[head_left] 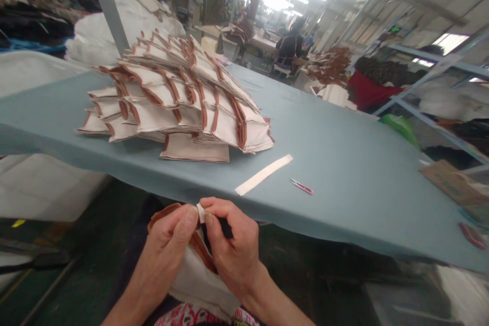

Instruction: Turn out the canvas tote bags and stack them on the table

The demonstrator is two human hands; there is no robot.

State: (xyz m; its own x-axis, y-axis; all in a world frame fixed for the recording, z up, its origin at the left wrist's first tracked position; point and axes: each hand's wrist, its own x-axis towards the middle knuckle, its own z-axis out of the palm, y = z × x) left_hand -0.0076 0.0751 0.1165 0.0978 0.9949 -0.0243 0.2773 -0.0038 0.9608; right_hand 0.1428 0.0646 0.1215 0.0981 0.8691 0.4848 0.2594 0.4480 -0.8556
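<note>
A cream fabric piece with brown edging [191, 275] rests against my lap, below the table's front edge. My left hand [170, 244] pinches its brown edge between thumb and fingers. My right hand [233, 239] is closed too, thumb and forefinger gripping a small white tab [200, 212] at that same edge. The fingertips of both hands nearly meet at the tab. On the table just beyond lie a flat cream strip [263, 174] and pink-handled thread snips [301, 186]. Part of the fabric piece is hidden by my hands.
A large pile of cream pieces with brown edging [183, 97] is stacked on the blue-grey table [336, 163]. A cardboard piece [454, 183] and a green bag [399, 127] are at the right. Farther back sits a person in dark clothes [289, 48]. Shelving stands along the right.
</note>
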